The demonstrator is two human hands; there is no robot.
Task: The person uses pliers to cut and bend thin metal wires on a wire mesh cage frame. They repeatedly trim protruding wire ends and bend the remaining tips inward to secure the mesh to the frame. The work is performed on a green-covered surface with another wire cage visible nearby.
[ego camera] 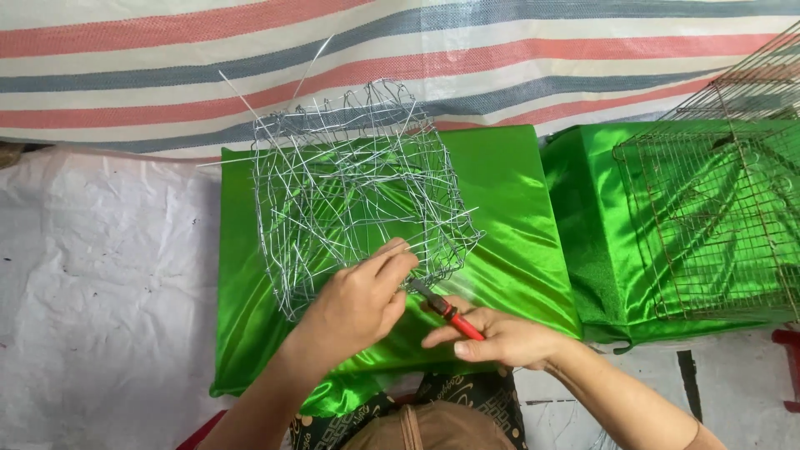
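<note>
Wire cage on the green cushion looks half-woven, strands loose. Left hand pinches its near edge; right hand grips red-handled pliers beside it.

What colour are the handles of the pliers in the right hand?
Red, seen in the head view: the pliers lie in the right hand.

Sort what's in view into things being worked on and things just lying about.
In hand:
left hand gripping the tangled wire frame
right hand holding red-handled pliers at the frame's edge
green satin cushion under the frame

Lying about:
rusty wire cage on the second green cushion
striped tarp
white sheet
</note>
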